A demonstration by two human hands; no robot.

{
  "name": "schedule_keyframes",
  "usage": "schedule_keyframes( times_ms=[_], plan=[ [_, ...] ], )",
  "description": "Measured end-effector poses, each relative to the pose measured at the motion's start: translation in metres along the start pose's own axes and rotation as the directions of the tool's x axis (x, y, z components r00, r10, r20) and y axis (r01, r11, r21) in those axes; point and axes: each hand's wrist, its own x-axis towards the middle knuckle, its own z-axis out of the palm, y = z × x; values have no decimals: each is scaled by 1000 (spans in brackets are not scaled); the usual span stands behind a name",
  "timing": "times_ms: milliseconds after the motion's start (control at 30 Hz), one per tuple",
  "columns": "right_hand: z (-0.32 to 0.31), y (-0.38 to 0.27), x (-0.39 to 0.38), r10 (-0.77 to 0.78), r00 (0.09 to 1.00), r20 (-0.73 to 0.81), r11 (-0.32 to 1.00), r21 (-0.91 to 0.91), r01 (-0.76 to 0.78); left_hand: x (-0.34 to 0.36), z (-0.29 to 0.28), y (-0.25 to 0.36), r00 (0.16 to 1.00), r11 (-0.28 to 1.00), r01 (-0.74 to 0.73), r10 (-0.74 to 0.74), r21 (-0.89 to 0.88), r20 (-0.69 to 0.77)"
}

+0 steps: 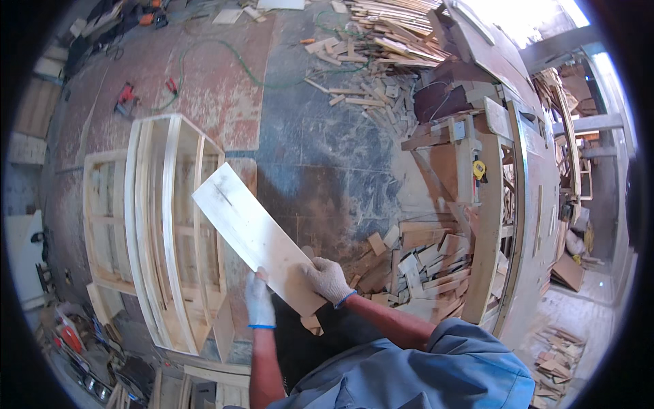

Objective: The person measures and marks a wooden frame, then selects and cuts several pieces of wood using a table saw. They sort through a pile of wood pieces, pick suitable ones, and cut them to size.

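A pale wooden board (253,228) is in both my hands, slanting from near my body up to the far left. My left hand (260,300), in a white knit glove, grips its left edge. The right one, my right hand (330,280), gloved alike with a blue cuff, holds the opposite edge, thumb on top. The fingers beneath the board are hidden. A small brown scrap (311,323) shows at the board's near end. Left of the board stands a light wooden frame (174,238) with upright slats; the board's far corner overlaps it in view.
A workbench (523,273) with a yellow tape measure (479,169) runs along the right. Wood offcuts (429,276) are heaped beside it, and more timber (402,37) lies at the back. A green hose (242,63) and a red tool (125,99) rest on the floor.
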Motion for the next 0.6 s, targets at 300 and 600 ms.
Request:
schedule_keyframes(
  times_ms=[300, 600],
  plan=[
    [-59, -41, 25, -51, 998, 39, 988, 150, 45, 76, 101, 64, 982, 974, -111, 77, -195, -172],
    [-170, -107, 88, 237, 968, 77, 503, 843, -190, 144, 102, 173, 957, 828, -276, 192, 488, 216]
  ],
)
